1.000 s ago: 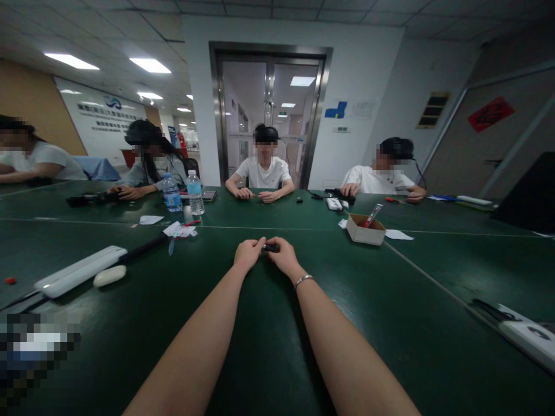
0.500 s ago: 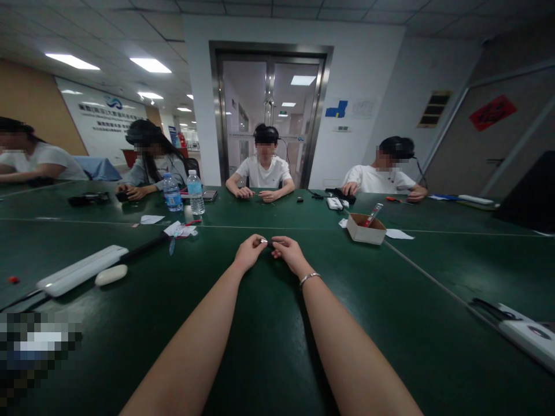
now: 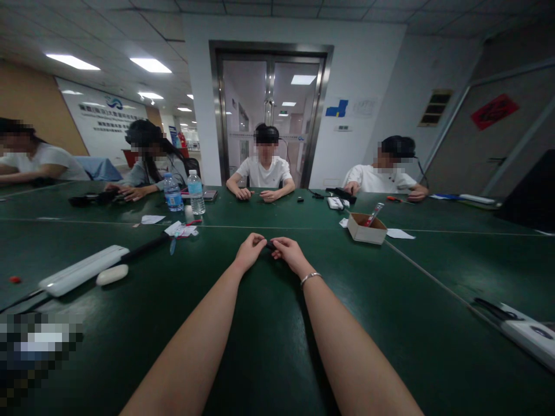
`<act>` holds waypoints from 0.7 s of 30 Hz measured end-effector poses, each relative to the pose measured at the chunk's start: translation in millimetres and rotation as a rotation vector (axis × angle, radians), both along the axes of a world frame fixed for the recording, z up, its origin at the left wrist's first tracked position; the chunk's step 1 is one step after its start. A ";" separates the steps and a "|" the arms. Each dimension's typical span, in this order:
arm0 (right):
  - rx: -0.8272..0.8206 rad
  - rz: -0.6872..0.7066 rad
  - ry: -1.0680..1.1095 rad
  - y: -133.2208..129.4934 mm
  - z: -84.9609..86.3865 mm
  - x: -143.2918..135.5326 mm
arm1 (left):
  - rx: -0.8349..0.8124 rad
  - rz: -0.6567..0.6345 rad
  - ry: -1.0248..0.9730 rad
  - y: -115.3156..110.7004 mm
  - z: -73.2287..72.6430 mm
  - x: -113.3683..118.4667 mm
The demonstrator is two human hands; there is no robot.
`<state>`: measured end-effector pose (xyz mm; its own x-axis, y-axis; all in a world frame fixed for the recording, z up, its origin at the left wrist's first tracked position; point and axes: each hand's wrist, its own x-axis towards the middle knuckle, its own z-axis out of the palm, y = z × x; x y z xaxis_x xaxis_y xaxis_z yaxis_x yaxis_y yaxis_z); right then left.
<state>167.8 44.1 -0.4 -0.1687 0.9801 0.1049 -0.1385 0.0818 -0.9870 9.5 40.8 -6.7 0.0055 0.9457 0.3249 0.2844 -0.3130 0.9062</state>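
**A:** Small dark part [image 3: 270, 245], that's what we've got pinched between our two hands, out at arm's length over the green table [image 3: 269, 346]. Too tiny and dark to say what it actually is.

**B:** Yep. Our left hand [image 3: 249, 249] and right hand [image 3: 289, 252] are brought together, fingertips meeting on the part from either side. Right wrist has a thin bracelet [image 3: 310, 278] on it.

**A:** Is the part resting on the table or lifted?

**B:** Can't tell from this angle, the hands sit low near the surface.

**A:** Around us: a cardboard box [image 3: 366, 228] off to the right, well apart from our hands, with something red and silver sticking out. To the left there's a long white bar [image 3: 82, 270] with a white oval piece [image 3: 111, 274] just beside it.

**B:** Plus two water bottles [image 3: 184, 193] farther back on the left, and other people sitting around the far side, each busy with their own hands.
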 end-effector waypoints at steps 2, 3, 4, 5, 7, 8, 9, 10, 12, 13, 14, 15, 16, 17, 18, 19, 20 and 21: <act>0.003 0.004 0.004 -0.4 0.0 -0.1 | -0.032 -0.010 -0.014 0.1 -0.5 0.5; 0.005 0.007 -0.001 -0.6 0.0 -0.1 | -0.036 -0.012 -0.004 -0.1 -0.6 0.6; 0.009 0.010 -0.005 -0.9 0.1 -0.1 | -0.026 -0.009 0.011 -0.5 -0.5 0.6; 0.012 0.012 -0.008 -1.0 0.1 -0.1 | -0.008 -0.001 0.027 -1.0 -0.2 0.5; 0.009 0.012 -0.009 -1.1 0.3 0.1 | 0.013 0.008 0.036 -2.2 0.9 0.2; 0.005 0.013 -0.006 -1.1 0.3 0.2 | 0.003 0.005 0.031 -2.7 1.5 -0.1; 0.001 0.015 -0.002 -0.9 0.4 0.2 | -0.011 -0.001 0.027 -3.2 1.9 -0.3; -0.002 0.017 0.000 -0.8 0.4 0.3 | -0.021 -0.009 0.029 -3.5 2.2 -0.5; -0.001 0.019 0.001 -0.7 0.6 0.1 | -0.018 -0.011 0.057 -3.6 2.2 -0.9; -0.001 0.020 0.000 -0.7 0.8 0.0 | -0.010 -0.001 0.074 -3.4 2.0 -1.1; -0.002 0.019 -0.002 -0.7 1.0 -0.2 | -0.012 0.010 0.084 -3.0 1.8 -1.3; -0.005 0.018 -0.004 -0.8 1.2 -0.4 | -0.028 0.017 0.085 -2.5 1.4 -1.5; -0.008 0.016 -0.005 -0.9 1.5 -0.7 | -0.051 0.015 0.081 -1.9 1.1 -1.7; -0.011 0.014 -0.006 -1.0 1.8 -0.9 | -0.071 0.009 0.075 -1.3 0.8 -1.9; -0.013 0.010 -0.007 -1.2 2.0 -1.1 | -0.083 0.003 0.071 -0.8 0.6 -2.0; -0.014 0.006 -0.010 -1.3 2.3 -1.3 | -0.084 -0.001 0.070 -0.4 0.4 -2.1; -0.013 0.003 -0.012 -1.5 2.5 -1.4 | -0.073 -0.004 0.070 -0.2 0.4 -2.1; -0.013 0.002 -0.013 -1.6 2.7 -1.6 | -0.064 -0.006 0.071 -0.2 0.4 -2.1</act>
<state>166.3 42.5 2.3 -0.1720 0.9810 0.0902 -0.1262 0.0689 -0.9896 7.4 40.5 -6.3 0.0318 0.9644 0.2625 0.3465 -0.2570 0.9021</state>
